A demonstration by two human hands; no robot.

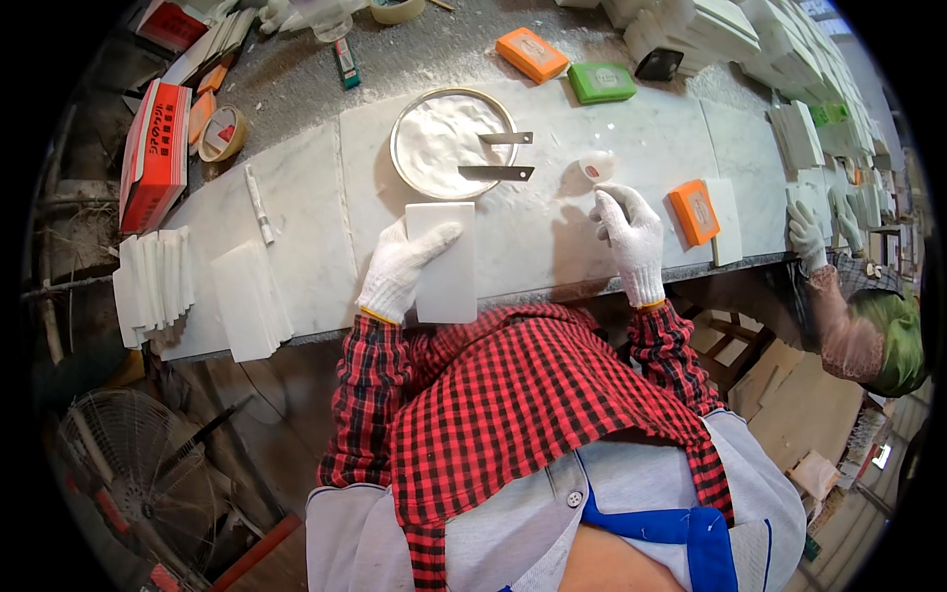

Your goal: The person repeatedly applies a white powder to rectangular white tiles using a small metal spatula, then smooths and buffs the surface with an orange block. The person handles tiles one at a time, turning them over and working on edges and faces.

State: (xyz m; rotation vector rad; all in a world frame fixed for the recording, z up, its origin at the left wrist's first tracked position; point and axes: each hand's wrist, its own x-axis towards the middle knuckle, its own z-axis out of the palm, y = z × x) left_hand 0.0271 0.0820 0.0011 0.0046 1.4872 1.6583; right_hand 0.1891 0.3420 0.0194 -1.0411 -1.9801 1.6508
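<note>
My left hand point(412, 259), in a white knitted glove, grips a plain white rectangular slab point(446, 281), thumb across its face. The slab stands out past the table's front edge. My right hand point(633, 242), gloved too, hovers over the marble top with fingers curled together; anything between the fingertips is hidden. Just beyond them lies a small round whitish piece point(596, 166) with a red mark. Ahead of the slab sits a round tin point(397, 148) of white paste point(446, 138). Two dark flat blades point(505, 174) rest across its right rim.
Orange boxes point(694, 212) and a green box point(602, 83) lie to the right and ahead. White slabs point(252, 301) stand or lie at left, beside a marker point(258, 204) and a red box point(155, 156). Another person's gloved hands point(807, 237) work at far right. A fan point(143, 483) stands below left.
</note>
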